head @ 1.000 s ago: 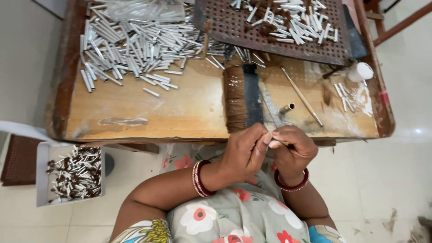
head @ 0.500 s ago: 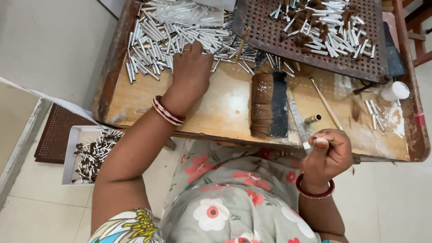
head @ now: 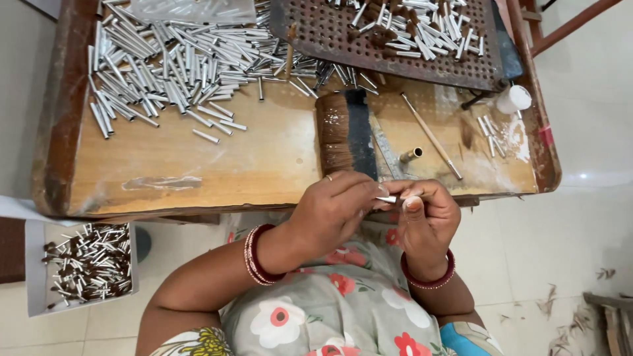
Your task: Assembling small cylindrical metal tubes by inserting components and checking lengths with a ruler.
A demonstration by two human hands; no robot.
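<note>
At 6 o'clock of the wooden tray (head: pixel 198 171) | left hand (head: pixel 333 214) and right hand (head: pixel 425 221) pinch one small metal tube (head: pixel 388 199) together | tube pile (head: pixel 171 59) at 11 o'clock | brush (head: pixel 346 132) just above hands

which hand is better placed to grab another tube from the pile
Left. The left hand sits on the same side as the tube pile, with bare tray between them. The right hand is farther off, beyond the brush. Both pinch one small tube now.
</note>
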